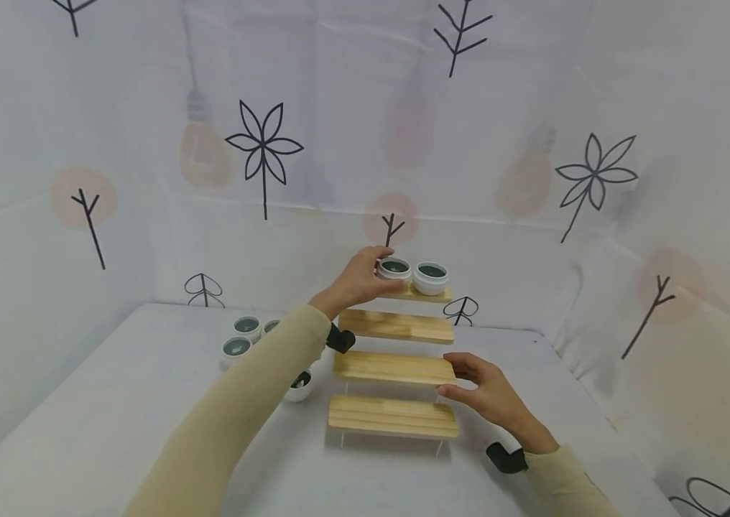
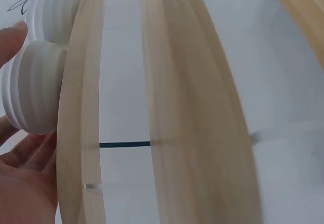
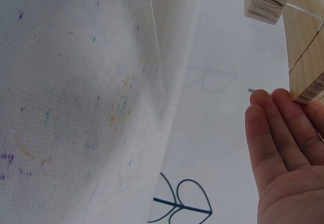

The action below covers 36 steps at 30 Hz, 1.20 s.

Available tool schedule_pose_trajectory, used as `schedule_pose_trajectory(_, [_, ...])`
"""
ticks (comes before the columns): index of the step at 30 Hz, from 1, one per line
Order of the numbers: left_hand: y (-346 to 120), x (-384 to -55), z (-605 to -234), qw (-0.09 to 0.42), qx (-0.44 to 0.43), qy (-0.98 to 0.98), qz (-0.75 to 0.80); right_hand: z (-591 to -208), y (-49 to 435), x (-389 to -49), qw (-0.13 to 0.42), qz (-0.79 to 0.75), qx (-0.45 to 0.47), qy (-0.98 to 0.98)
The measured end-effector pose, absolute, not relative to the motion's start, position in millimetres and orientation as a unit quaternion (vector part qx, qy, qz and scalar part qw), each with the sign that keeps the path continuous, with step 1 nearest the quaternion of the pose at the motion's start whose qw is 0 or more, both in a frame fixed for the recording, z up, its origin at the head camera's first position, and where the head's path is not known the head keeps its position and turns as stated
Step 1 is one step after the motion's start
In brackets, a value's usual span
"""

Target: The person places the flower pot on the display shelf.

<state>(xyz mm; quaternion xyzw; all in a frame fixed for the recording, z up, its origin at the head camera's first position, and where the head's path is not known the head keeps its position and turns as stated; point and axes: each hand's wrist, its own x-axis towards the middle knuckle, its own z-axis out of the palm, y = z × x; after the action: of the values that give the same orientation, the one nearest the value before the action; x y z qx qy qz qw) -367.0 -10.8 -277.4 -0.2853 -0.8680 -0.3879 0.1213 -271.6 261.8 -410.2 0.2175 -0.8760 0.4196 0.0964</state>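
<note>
My left hand (image 1: 361, 278) holds a small white pot (image 1: 394, 268) at the top shelf (image 1: 419, 294), thumb on one side and fingers on the other. The pot has dark green inside. Beside it on that shelf stands a second white pot (image 1: 430, 278). In the left wrist view both pots, a nearer pot (image 2: 38, 85) and a farther one, show rounded white sides. My right hand (image 1: 491, 395) grips the right end of a lower wooden shelf (image 1: 394, 367), thumb at the front edge. The right wrist view shows its fingers (image 3: 288, 133) against the board's end.
Two more wooden boards belong to the tiered stand, a middle shelf (image 1: 397, 326) and a bottom shelf (image 1: 393, 416) on clear legs. Several white pots stand left of it, among them a pot (image 1: 236, 349) and a pot (image 1: 300, 388) partly behind my left arm. Patterned cloth (image 1: 352, 143) hangs behind.
</note>
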Motion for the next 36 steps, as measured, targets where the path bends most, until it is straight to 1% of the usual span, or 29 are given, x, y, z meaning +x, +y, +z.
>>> schedule_pose_trajectory(7, [-19.8,-363.0,-278.4,0.125,-0.293,-0.862,-0.394,-408.2,262.9,-271.5,0.096,0.422,0.210,-0.877])
schedule_pose_trajectory(15, [-45.2,-342.2,-285.0,0.138,-0.298,-0.850,-0.411,-406.6,262.4,-267.8,0.096,0.420,0.214,-0.877])
schedule_pose_trajectory(26, [-79.7,-319.0,-299.1,0.211,-0.336,-0.831,-0.389,-405.1,262.1,-269.4,0.095,0.418,0.208,-0.879])
schedule_pose_trajectory(36, [-103.6,-298.7,-326.4,0.242,-0.337,-0.828,-0.377,-402.4,259.6,-267.4,0.090,0.425,0.213,-0.875])
